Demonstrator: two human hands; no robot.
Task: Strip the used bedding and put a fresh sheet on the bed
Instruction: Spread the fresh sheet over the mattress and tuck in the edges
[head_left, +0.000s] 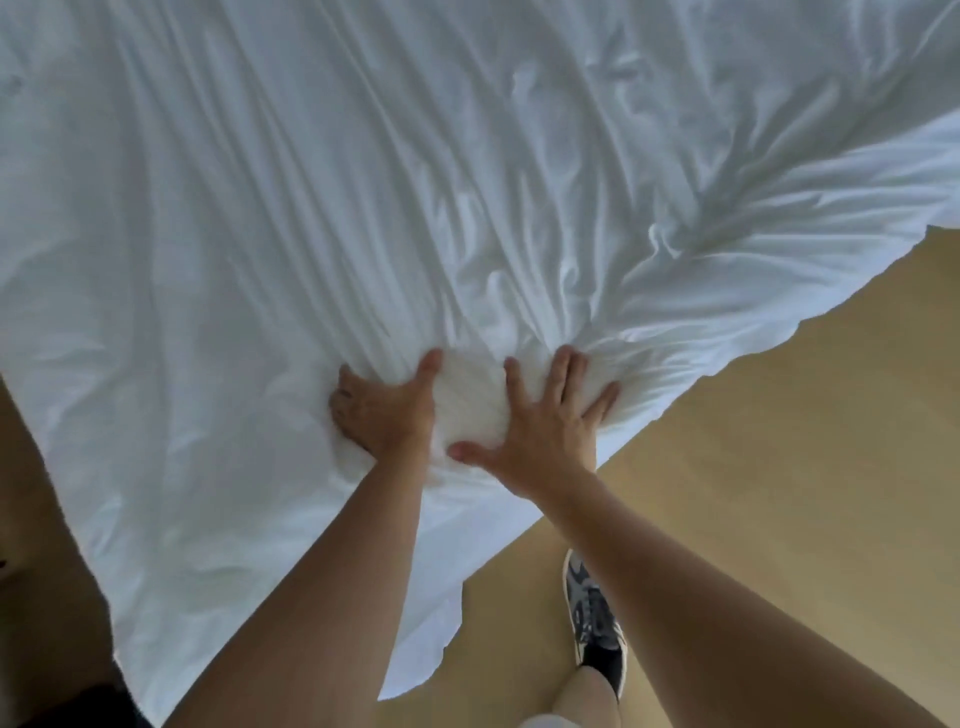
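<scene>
White sheet (311, 208), beneath left hand (387, 410), right hand (540, 421)

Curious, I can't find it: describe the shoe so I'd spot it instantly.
Start at the big white sheet. Below its hanging edge lies tan floor, and on it the shoe. It alone is grey-patterned with a black heel.

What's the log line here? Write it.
left hand: grips sheet | right hand: presses sheet, fingers spread | sheet: wrinkled, edge overhangs floor
</scene>
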